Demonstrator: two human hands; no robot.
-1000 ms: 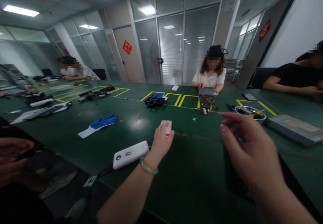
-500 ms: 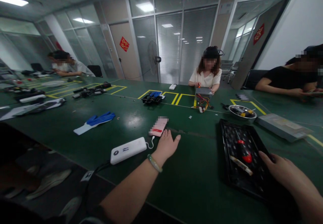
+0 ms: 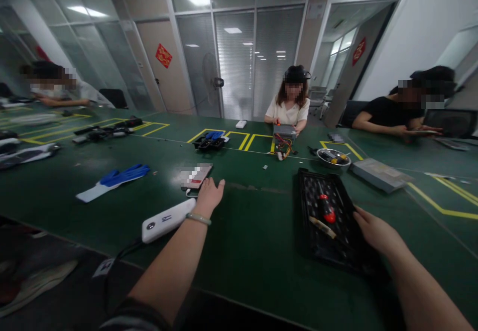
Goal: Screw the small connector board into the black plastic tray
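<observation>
My left hand (image 3: 209,195), a bracelet on its wrist, rests with fingers extended and thumb apart against the near right edge of a pale pink phone (image 3: 201,174). A short white cable runs from the phone to a white power bank (image 3: 170,220) beside my forearm. My right hand (image 3: 375,229) grips the right rim of a black tray (image 3: 300,196), thumb on top; its other fingers are hidden beneath. Inside the tray lie a screwdriver (image 3: 327,210) with a red and black handle and a slim, worn brownish-white stick (image 3: 322,227).
A blue and white glove (image 3: 123,175) lies left. Beyond the tray are a metal bowl (image 3: 333,158) of small parts and a grey metal case (image 3: 381,173). Across the green table, a person (image 3: 287,102) handles a grey box with coloured wires (image 3: 286,131). Another person (image 3: 392,112) sits right.
The camera view has swung to the right. My left hand and the phone have shifted a little left relative to the glove and power bank. My right hand keeps its grip on the tray.
</observation>
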